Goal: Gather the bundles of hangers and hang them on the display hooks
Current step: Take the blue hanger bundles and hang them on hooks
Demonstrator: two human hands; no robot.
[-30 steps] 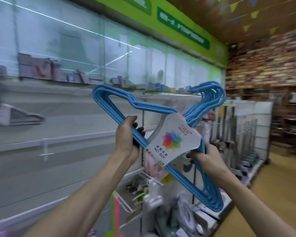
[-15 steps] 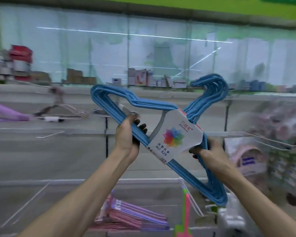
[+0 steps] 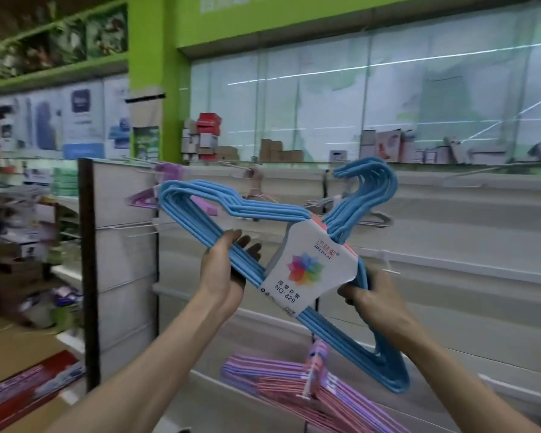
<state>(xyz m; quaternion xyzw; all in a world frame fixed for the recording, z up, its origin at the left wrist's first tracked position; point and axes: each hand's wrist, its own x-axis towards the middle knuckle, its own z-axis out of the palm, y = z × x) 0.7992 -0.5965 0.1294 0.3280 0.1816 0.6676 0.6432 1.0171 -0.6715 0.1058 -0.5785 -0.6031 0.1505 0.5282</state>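
— Where's the bundle now?

— Up in front of the slatted wall (image 3: 450, 232), held in both hands. The blue hanger bundle (image 3: 294, 210) lies on a slant, its long bottom bars running from upper left down to lower right, its hook ends (image 3: 372, 182) curling up at the top right.

— And the grip?

— The left hand (image 3: 222, 276) wraps the bars near the upper end, fingers curled behind them. The right hand (image 3: 372, 301) pinches them just below the paper label (image 3: 310, 264).

— Which hook will it go on?

— My guess is one of the wire display hooks (image 3: 138, 228) on the wall beyond; they sit past the bundle. The hook ends are nearer the right hand, so that side likely leads.

— Anything else there?

— Pink and purple bundles (image 3: 294, 382) lie on the shelf below.
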